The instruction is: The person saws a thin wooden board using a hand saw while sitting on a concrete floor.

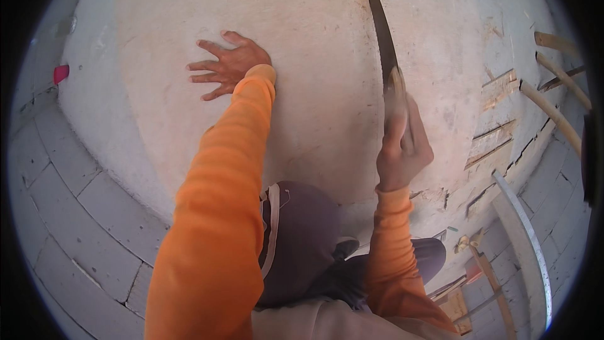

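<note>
Spreading the left hand open, palm down, with fingers fanned wide on a large pale surface; grasping nothing with it. Closing the right hand around the light-brown handle of a handsaw, showing slightly blurred at the fingers. Holding the hands well apart, left and right of centre.

Pointing the saw away from the body, to the right of the left hand, with the dark blade narrowing toward the top edge and running out of view there. Looking down on the blade from above; being unable to tell its depth against the surface.

Wearing orange sleeves to both wrists; bending the knees in dark trousers at the near side, between the forearms.

Noting scuffs, faint stains and a pinkish-beige tint across the surface, turning greyer toward the left. Seeing rough brown patches and cracks along its right side. Finding several wooden poles at the far right, and below them a long grey plank with a bright edge, curving in the lens. Spotting a narrow brown strip beside the plank, a small pink object at far left, and grey paving blocks at lower left.
</note>
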Available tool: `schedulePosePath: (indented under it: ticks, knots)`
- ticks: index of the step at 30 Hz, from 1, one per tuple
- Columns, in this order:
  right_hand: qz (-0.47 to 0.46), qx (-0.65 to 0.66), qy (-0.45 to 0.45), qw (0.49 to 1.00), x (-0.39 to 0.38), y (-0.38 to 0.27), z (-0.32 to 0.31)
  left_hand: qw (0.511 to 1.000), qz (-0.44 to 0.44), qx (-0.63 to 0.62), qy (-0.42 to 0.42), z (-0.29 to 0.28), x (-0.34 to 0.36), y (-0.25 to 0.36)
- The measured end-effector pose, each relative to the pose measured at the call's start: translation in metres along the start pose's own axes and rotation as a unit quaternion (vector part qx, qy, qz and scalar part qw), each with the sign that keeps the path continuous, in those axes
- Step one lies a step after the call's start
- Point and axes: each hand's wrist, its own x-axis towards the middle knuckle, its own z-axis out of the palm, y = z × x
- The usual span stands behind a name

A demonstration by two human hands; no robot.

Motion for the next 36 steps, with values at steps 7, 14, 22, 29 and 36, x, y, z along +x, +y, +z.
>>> schedulePosePath:
  ticks: [7,14,22,29,36]
  knots:
    - [0.016,-0.029,-0.03,0.999,-0.036,-0.003,-0.024,1.0,0.0,0.0,0.004,0.002,0.0,-0.001]
    - [-0.001,-0.003,0.003,1.0,0.001,0.0,0.006,1.0,0.001,0.008,0.012,0.002,0.001,-0.001]
    - [-0.018,-0.06,-0.017,0.998,-0.064,0.0,-0.045,1.0,0.001,0.002,0.004,0.002,0.001,0.0]
    - [0.025,0.068,0.001,0.997,0.042,-0.003,0.031,1.0,0.002,-0.002,0.007,0.001,0.001,0.001]
    - [0.088,-0.062,-0.034,0.994,-0.075,-0.013,-0.062,1.0,0.001,0.006,0.009,0.001,0.001,0.0]
